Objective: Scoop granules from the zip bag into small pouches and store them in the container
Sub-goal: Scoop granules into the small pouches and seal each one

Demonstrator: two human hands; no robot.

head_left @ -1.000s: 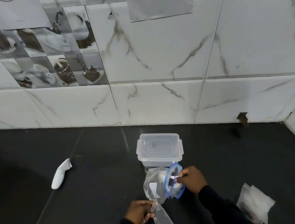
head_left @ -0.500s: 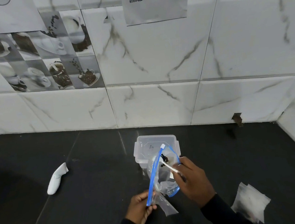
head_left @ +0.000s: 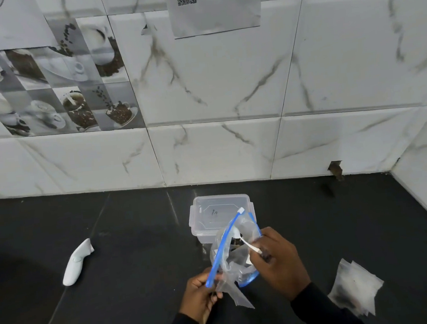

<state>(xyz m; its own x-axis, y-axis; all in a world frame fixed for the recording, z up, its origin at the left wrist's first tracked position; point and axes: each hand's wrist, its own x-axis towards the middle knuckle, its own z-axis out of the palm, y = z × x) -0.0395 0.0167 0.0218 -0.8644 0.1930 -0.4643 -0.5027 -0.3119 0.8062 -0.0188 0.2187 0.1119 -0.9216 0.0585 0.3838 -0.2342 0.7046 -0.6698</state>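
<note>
R hand [head_left: 275,257] grip pinches spoon [head_left: 246,243], bowl pointing far-left inside zip bag [head_left: 229,261]; L hand [head_left: 201,296] grip holds bag rim + pouch [head_left: 241,299] (hangs just near of spoon).

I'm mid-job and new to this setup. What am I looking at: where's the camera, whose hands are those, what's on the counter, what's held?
There is no machine here: a person works with two bare hands, and the picture comes from a camera worn on the head, looking forward and down. The left hand pinches the lower end of a clear zip bag with a blue seal, with a small clear pouch hanging below that grip. The right hand holds a white plastic spoon that reaches into the bag's open mouth. On the black counter sit a clear plastic container with its lid on just behind the bag, a white handheld device to the left, and a pile of small translucent pouches to the right.
</note>
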